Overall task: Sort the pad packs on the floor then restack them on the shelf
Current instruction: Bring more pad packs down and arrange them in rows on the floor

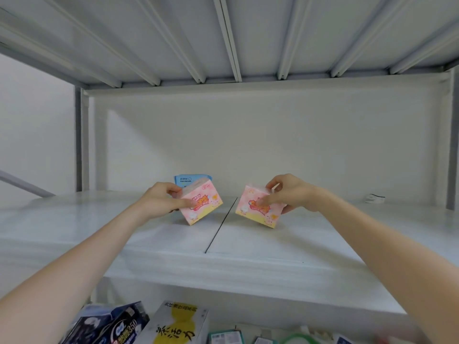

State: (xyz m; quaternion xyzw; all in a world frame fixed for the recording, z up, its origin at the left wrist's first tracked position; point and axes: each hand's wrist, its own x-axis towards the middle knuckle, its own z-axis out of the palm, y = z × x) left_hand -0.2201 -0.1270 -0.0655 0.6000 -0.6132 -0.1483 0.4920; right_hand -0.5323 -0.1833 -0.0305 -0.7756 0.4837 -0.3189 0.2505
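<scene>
White sheet metal forms the shelf [273,244] we are reaching into, its board split by a dark seam [219,227] near the middle. Below its front edge, on the left, we see a dark blue pad pack [111,326]. Just right of it lies a white pack with a yellow patch and black characters [178,326].

Our left hand [161,198] grips a pink and yellow pad pack [203,207], with the fingers over its top edge and the thumb on its printed face. This pack is tilted, its lower corner down by the board just left of the seam. We cannot tell whether it touches. Behind it a light blue pack [191,180] stands on the shelf, partly hidden.

Right of the seam, our right hand [290,192] pinches a second pink and yellow pad pack [258,207], also tilted, low over the board. Far right on the shelf lies a small white tag [375,197].
</scene>
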